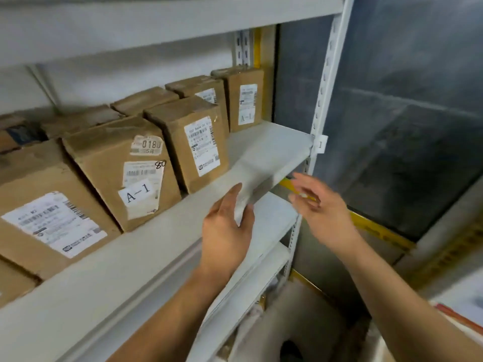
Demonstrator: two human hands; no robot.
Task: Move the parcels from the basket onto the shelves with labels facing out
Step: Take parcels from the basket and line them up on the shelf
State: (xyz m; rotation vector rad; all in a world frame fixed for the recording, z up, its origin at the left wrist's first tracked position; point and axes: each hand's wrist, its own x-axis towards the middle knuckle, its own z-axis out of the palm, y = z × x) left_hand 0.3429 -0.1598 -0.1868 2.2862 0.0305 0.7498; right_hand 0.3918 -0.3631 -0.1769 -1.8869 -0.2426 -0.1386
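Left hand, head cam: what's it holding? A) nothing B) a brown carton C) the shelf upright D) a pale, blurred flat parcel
D: the left hand grips a pale flat parcel, motion-blurred, at the front edge of the shelf; the brown cartons stand apart, further left.

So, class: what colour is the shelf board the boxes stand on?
Pale grey-white; the shelf board shows clearly in the head view.

Brown parcels (122,168), white labels (201,145), grey shelf (269,142).
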